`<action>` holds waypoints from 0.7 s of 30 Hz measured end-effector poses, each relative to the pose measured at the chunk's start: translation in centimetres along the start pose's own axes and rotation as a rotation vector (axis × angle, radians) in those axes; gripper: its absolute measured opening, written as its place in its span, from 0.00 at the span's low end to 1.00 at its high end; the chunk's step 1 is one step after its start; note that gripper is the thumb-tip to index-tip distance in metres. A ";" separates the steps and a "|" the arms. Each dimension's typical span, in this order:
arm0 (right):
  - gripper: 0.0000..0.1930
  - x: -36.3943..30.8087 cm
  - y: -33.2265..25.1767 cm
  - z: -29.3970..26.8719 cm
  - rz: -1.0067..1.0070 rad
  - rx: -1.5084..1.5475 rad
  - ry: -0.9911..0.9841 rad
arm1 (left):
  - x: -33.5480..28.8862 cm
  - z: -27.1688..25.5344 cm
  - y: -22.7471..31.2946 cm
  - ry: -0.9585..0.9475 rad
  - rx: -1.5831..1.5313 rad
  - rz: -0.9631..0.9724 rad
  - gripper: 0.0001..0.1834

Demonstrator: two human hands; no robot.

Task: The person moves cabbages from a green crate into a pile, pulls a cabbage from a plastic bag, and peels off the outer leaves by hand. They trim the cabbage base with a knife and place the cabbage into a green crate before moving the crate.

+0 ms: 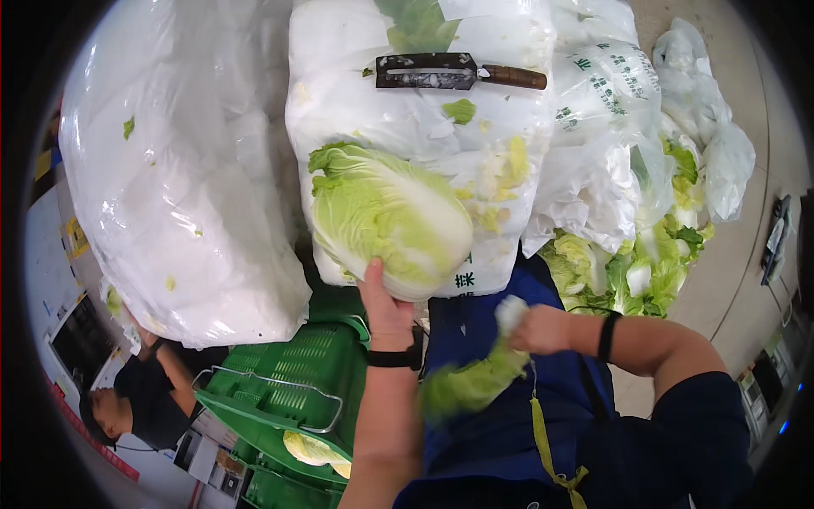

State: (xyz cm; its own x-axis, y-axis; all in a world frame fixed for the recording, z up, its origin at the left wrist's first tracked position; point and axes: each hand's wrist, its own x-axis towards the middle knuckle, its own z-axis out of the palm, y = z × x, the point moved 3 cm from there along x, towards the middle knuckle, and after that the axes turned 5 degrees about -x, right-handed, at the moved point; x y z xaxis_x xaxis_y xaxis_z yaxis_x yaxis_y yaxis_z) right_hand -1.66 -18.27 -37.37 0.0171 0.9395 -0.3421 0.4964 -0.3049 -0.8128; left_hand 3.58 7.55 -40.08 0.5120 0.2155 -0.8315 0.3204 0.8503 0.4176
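A pale green napa cabbage (394, 212) rests on the plastic-wrapped stack in front of me. My left hand (387, 310) grips its near side, thumb up against the leaves and the other fingers hidden beneath. In my right hand (539, 329), closed and held off to the right near my body, is a loose cabbage leaf (475, 383); its white stem end is in my fingers and its green part hangs down, blurred. Beyond the cabbage lies a cleaver (428, 71) with a brown wooden handle, touched by neither hand.
White plastic-wrapped packs (186, 187) stand at left and centre. Torn leaves (644, 271) pile up on the right beside crumpled plastic bags (610, 110). Green baskets (280, 390) sit at lower left, with cabbage (314, 450) inside one. A co-worker (161, 390) is at far left.
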 end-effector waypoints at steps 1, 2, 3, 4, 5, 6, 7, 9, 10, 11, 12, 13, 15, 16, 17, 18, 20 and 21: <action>0.05 -3.3 0.4 2.8 0.072 0.015 0.052 | 0.4 -0.4 0.7 -0.032 -0.046 -0.052 0.35; 0.04 -6.7 0.9 4.9 0.153 0.029 0.098 | 0.8 -0.8 0.7 -0.034 -0.059 -0.058 0.35; 0.04 -9.3 0.8 4.2 0.471 0.069 0.132 | 0.5 -1.1 1.0 -0.087 -0.041 -0.062 0.35; 0.04 -13.0 1.8 7.2 0.628 -0.033 0.168 | 0.2 -1.2 0.6 -0.152 -0.017 -0.086 0.34; 0.05 -14.4 1.3 4.8 0.661 -0.069 -0.194 | 0.2 -3.0 0.1 -0.090 -0.004 -0.084 0.36; 0.06 -15.5 1.5 4.6 0.901 0.046 -0.448 | 0.2 -4.2 -0.2 -0.098 0.000 -0.082 0.36; 0.07 -16.5 1.9 5.6 0.905 0.017 -0.611 | 0.1 -5.4 -0.6 -0.121 -0.032 -0.064 0.36; 0.09 -15.6 3.1 4.2 0.877 -0.037 -0.669 | 0.3 -7.6 -1.0 -0.137 -0.064 -0.051 0.38; 0.10 -14.0 4.0 2.7 0.828 -0.088 -0.726 | 0.6 -7.8 -0.7 -0.133 -0.053 -0.042 0.38; 0.14 -11.9 4.7 0.9 0.837 -0.066 -0.377 | 0.8 -7.9 -0.7 -0.188 -0.083 -0.063 0.39; 0.16 -9.1 5.4 -1.2 0.764 -0.025 -0.064 | 0.6 -8.0 -0.4 -0.236 -0.112 -0.078 0.39; 0.16 -6.0 5.2 -4.4 0.663 0.148 0.374 | 0.8 -8.1 -0.4 -0.229 -0.105 -0.081 0.39; 0.19 -0.4 4.8 -9.6 0.532 0.253 0.669 | 0.8 -7.8 -0.6 -0.225 -0.045 -0.089 0.41; 0.23 2.3 4.5 -11.9 0.418 0.251 0.817 | 0.7 -7.8 -0.5 -0.218 -0.042 -0.086 0.41; 0.31 5.0 4.2 -13.5 0.348 0.194 0.902 | 0.7 -7.7 -0.5 -0.228 -0.048 -0.090 0.42; 0.35 7.5 3.8 -14.9 0.320 0.182 0.918 | 0.8 -7.6 -0.4 -0.242 -0.056 -0.096 0.42; 0.40 12.3 2.6 -16.3 0.325 0.123 0.860 | 0.7 -8.1 -0.3 -0.227 -0.034 -0.100 0.43; 0.42 14.3 2.0 -16.3 0.359 0.076 0.783 | 0.5 -8.3 -0.2 -0.211 -0.014 -0.107 0.44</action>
State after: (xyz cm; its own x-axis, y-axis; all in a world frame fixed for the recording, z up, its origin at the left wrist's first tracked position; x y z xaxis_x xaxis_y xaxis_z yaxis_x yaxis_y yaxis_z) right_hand 13.76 -2.92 -36.19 0.7684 0.6130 -0.1836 0.2875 -0.5871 -0.7568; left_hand -2.87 11.50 -43.68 0.6313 0.0201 -0.7753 0.3711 0.8699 0.3248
